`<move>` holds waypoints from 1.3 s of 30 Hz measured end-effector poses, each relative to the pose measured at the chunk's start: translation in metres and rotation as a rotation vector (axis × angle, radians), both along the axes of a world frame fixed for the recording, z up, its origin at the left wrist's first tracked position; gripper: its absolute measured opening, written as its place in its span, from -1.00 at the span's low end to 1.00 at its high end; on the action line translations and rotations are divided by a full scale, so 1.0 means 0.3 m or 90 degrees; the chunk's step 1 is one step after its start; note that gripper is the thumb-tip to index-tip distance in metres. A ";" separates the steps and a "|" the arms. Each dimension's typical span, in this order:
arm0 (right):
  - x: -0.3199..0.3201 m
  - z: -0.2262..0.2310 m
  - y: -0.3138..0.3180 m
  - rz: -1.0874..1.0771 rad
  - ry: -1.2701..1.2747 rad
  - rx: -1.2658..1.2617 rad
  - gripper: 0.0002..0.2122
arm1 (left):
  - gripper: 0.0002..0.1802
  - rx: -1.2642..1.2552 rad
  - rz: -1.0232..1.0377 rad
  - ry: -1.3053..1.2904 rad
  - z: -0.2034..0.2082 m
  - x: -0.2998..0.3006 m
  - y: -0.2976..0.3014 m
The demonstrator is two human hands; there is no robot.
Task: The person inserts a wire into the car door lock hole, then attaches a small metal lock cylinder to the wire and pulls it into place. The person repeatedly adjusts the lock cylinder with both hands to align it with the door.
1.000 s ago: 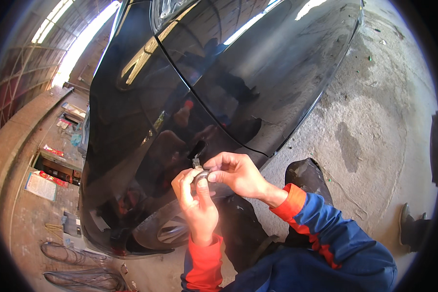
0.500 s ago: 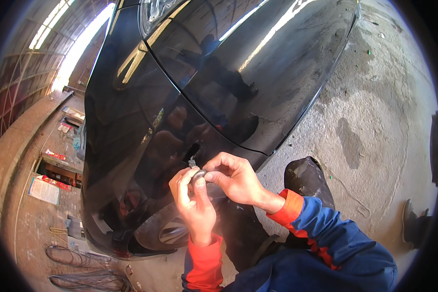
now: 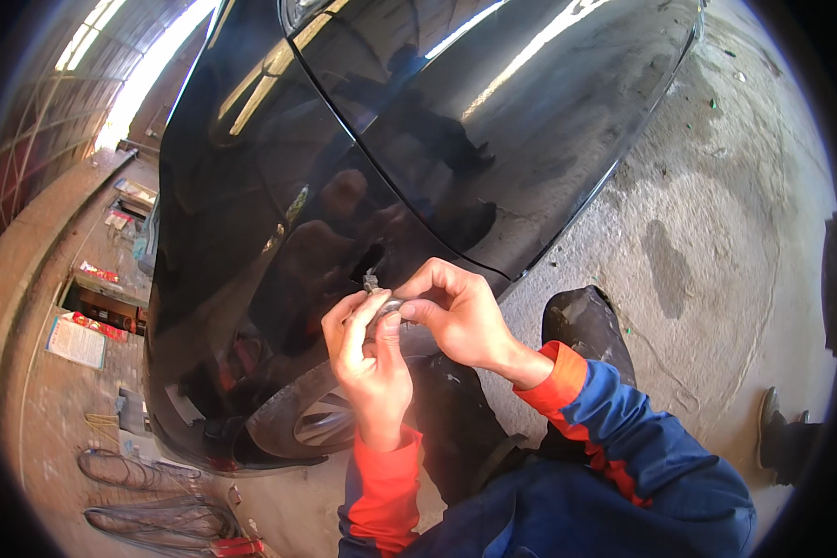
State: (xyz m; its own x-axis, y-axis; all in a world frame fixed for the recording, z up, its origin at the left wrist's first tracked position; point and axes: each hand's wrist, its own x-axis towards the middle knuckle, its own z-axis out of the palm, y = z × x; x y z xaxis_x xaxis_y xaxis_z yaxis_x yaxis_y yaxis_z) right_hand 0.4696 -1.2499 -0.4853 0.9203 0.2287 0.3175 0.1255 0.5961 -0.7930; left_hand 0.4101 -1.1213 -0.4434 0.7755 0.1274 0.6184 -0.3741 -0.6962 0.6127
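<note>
In front of me is the glossy black panel of a car (image 3: 242,205), with a small dark slot (image 3: 368,259) cut in it. A grey wire connector (image 3: 371,281) comes out by this slot, right above my fingers. My left hand (image 3: 374,363) is closed, its thumb and fingertips pinching a small rounded, shiny grey part that looks like a side marker lamp (image 3: 391,305). From the right, my right hand (image 3: 467,321) pinches the same part between thumb and forefinger. The fingers hide most of it, and whether connector and lamp are joined cannot be made out.
Below the panel is the car's wheel (image 3: 327,418). My dark-trousered knee (image 3: 581,325) rises beside the car over rough concrete (image 3: 707,232). Coiled cables (image 3: 163,521) lie at lower left, near a worn bench (image 3: 74,279). Another person's shoe (image 3: 769,423) shows far right.
Both hands stay together on the small part, with slight shifts of the fingers. My view has shifted a little, so the car's wheel and the cables show more.
</note>
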 end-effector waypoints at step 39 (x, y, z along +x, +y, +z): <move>0.074 -0.049 -0.038 0.021 0.032 0.084 -0.79 | -0.48 -0.403 -0.135 0.018 -0.057 0.007 -0.021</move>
